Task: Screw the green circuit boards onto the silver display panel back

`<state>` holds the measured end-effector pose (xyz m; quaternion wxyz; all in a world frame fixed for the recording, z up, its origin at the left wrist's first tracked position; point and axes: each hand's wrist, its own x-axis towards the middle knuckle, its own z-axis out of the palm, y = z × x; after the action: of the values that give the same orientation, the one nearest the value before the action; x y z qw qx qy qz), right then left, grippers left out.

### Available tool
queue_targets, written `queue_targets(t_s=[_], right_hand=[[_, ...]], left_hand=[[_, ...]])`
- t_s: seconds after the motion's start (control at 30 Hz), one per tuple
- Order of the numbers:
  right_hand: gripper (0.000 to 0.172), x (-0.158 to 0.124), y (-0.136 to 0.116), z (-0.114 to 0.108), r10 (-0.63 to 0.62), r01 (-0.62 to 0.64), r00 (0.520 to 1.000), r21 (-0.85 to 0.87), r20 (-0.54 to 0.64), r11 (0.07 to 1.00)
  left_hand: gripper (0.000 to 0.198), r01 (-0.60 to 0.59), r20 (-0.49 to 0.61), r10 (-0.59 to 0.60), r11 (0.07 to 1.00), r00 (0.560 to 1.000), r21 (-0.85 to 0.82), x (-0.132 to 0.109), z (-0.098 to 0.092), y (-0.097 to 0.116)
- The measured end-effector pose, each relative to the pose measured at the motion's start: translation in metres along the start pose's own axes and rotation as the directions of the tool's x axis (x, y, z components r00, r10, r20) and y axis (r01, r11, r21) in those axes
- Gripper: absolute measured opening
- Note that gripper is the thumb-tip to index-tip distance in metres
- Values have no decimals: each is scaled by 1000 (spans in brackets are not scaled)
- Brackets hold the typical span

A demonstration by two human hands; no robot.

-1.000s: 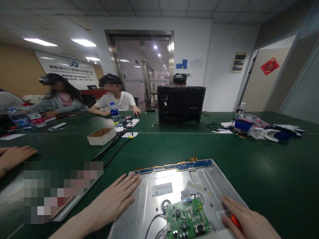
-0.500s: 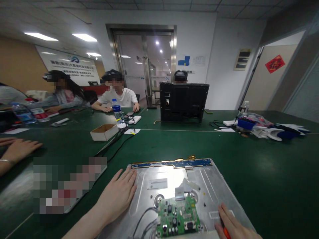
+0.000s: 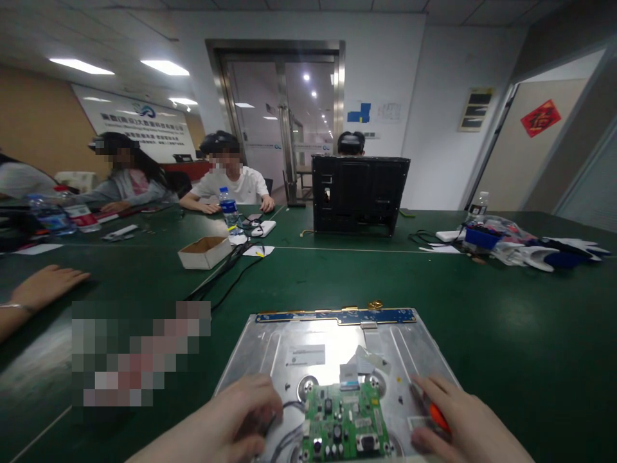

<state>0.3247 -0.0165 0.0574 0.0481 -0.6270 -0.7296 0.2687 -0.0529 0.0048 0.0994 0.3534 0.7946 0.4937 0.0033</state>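
Observation:
A flat metal display panel [image 3: 332,344] lies in front of me with its back up. On it sits a green circuit board [image 3: 344,418], and a blue circuit strip [image 3: 337,316] runs along the far edge. Over the panel's left side is my left hand [image 3: 245,411], fingers loosely bent and thumb apart, beside the black cables [image 3: 292,434] that run to the green board. My right hand [image 3: 450,418] is closed around an orange-handled screwdriver [image 3: 438,417] over the panel's right side. Its tip is hard to make out.
A black monitor housing [image 3: 359,196] stands across the green table [image 3: 520,334]. To the left are an open cardboard box [image 3: 205,254], cables and a co-worker's hand [image 3: 53,286]. Gloves and a blue container [image 3: 482,238] lie at right. Other people sit at the far side.
My left hand has left the panel's upper left edge and come nearer, to the cables, its fingers now bent. My right hand has shifted slightly up and turned, still with the screwdriver.

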Motion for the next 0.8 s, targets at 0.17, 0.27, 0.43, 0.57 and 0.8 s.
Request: queue_targets(t_s=[0.17,0.27,0.43,0.57,0.8], right_hand=[[80,23,-10,-12,-95,93,995,64,22,994],[83,31,-16,-17,-114,111,993,97,26,989],[66,43,-21,-25,-176,174,984,91,21,981],[39,52,-20,-26,-203,202,979,69,4,977],[10,56,-18,-22,-304,306,950,11,-73,952]], left_hand=[[34,15,35,-13,998,999,-67,3,5,-8],[27,-19,23,20,997,1000,-80,6,7,-11],[22,-37,3,38,997,999,-61,13,12,-11],[18,-41,2,41,997,999,-70,16,17,-15],[10,-31,-2,31,991,1000,-127,12,19,-4]])
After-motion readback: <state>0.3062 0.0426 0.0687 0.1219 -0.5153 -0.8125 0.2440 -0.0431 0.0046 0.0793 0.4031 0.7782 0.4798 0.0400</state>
